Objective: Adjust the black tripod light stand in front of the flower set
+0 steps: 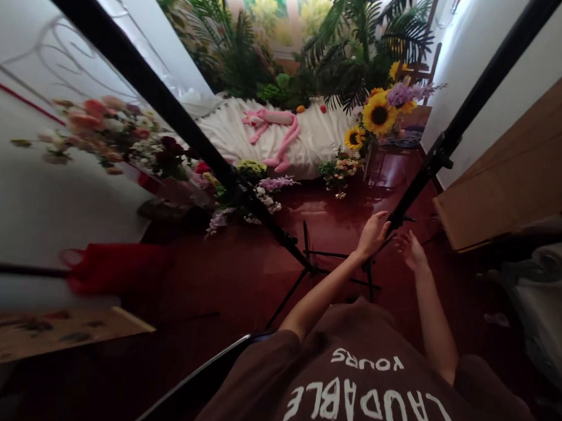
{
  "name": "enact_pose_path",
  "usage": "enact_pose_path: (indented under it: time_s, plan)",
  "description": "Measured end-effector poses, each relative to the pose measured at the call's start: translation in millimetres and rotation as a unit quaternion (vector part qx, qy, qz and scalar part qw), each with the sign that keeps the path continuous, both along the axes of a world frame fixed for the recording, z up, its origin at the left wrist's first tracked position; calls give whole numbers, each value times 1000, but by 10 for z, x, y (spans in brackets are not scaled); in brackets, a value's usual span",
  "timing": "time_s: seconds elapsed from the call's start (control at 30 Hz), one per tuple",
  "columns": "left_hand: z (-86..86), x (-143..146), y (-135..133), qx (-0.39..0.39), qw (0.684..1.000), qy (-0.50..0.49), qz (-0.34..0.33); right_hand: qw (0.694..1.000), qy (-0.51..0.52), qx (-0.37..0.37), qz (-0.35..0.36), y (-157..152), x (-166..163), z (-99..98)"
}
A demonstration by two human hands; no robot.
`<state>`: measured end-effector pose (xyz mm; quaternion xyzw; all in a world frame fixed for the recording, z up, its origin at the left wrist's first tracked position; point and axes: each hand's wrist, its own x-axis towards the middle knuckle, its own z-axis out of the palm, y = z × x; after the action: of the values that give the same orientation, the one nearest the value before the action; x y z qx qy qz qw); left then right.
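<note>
My left hand (373,234) reaches forward and touches the lower part of a black stand pole (450,139) that slants up to the right; its fingers look loosely curled against the pole. Just right of that pole my right hand (410,250) hovers with its fingers apart and nothing in it. A second black stand pole (172,118) slants up to the left, and the stands' thin black legs (316,263) spread over the dark red floor. My brown shirt with white lettering (369,394) fills the bottom of the view.
Flower bunches (119,134) lie at the left. Sunflowers (378,115) stand at the back right beside a white cloth (308,142) carrying a pink plush toy (279,131). Palm plants (362,44) rise behind. A cardboard box (516,180) sits at right, a red bag (110,267) at left.
</note>
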<state>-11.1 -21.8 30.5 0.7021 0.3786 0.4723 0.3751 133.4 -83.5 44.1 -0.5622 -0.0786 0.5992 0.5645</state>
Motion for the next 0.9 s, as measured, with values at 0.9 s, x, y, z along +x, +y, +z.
enact_pose_path:
  time_s: [0.9]
  plan:
    - [95,388,232,7,983,181,4,737,-591,283,162,509,793,147]
